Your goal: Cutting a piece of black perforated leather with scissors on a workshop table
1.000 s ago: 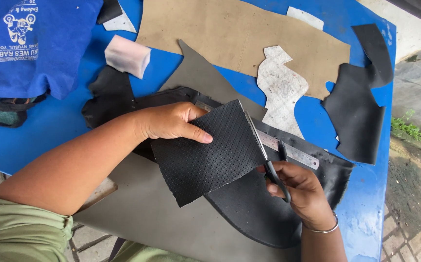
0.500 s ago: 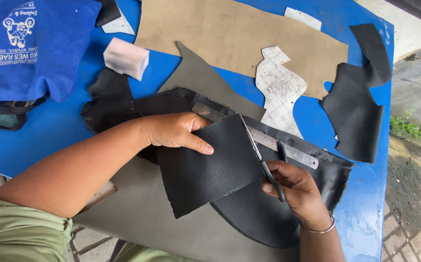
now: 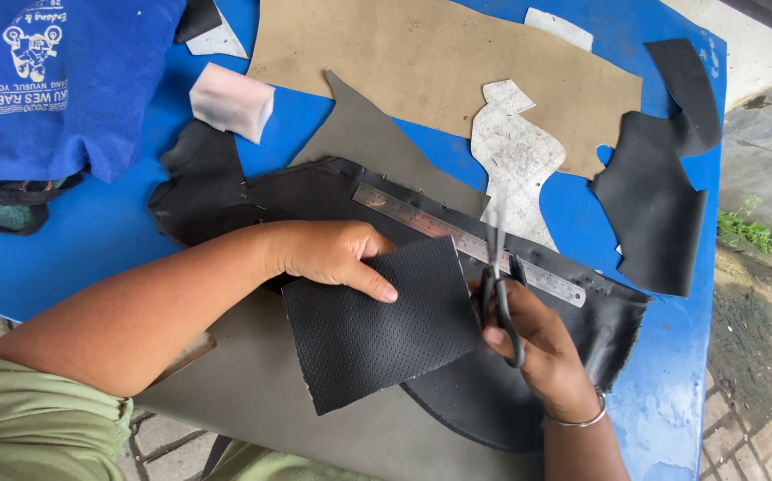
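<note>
since a moment ago the scissors (image 3: 499, 294) have swung from a slanted line along the right edge of the perforated black leather piece (image 3: 377, 334) to nearly upright, blades pointing away from the person and up over the steel ruler (image 3: 466, 239), and the piece itself has turned a little and now lies flatter and squarer under the left hand (image 3: 333, 254); i judge that the cut along that edge is finished or nearly so, since the blades now stand at the upper right corner of the piece rather than along its side. the left hand's grip is closed on the piece, thumb underneath near its top edge and fingers spread on its upper face, index finger stretched along the surface. the right hand (image 3: 537, 352) has its grip closed through the black scissor handles, just beside the right edge of the piece; whether the blades are parted i cannot tell. the piece is a roughly square cutout, matte black with a fine grid of tiny holes, its lower left edge a bit ragged and pale. it is held over a larger black leather sheet (image 3: 315, 191) and a grey sheet (image 3: 243, 401), near the front of the blue counter (image 3: 92, 240). farther back lie a tan sheet (image 3: 404, 62), a pale paper pattern (image 3: 515, 156) and another black cutout (image 3: 653, 196).
</note>
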